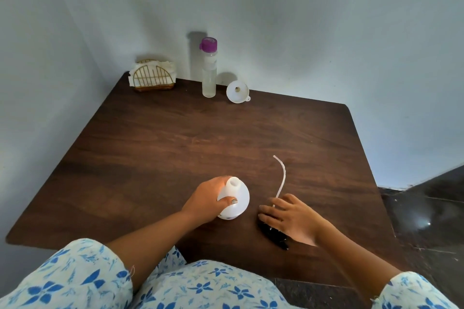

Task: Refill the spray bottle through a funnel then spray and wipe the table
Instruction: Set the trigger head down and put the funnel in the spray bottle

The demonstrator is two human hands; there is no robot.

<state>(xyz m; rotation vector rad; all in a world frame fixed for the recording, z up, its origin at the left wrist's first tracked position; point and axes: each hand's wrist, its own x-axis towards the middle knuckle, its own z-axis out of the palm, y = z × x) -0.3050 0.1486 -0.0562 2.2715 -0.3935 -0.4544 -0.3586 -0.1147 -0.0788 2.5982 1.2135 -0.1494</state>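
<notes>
Closest is the person's white top with blue flowers [200,288], at the bottom of the view. Both bare arms reach out from it over the dark brown wooden table [226,138].

The left hand [206,202] is wrapped around the white spray bottle [234,199]. The thumb is curled over the front of the round body and the fingers go around the far side. The bottle stands up on the table near the front edge. Its top is off, so the round neck hole is open.

Just to the right, the right hand [288,218] lies on the black spray head [276,237], which is flat on the table. The fingers are straight and a little spread, resting on top of it, not curled around it. The black tip sticks out under the wrist. The thin white tube [281,178] of the spray head comes out from under the fingers and bends away across the table.

Far back, near the wall, a white funnel [237,91] lies on its side with its wide mouth facing this way. Just left of it stands a tall clear bottle with a purple cap [209,75]. It looks like there is clear liquid in it. In the back left corner sits a gold wire napkin holder [153,78] with white napkins inside.

The wall [301,20] behind is pale blue. A dark floor [426,208] shows on the right.
</notes>
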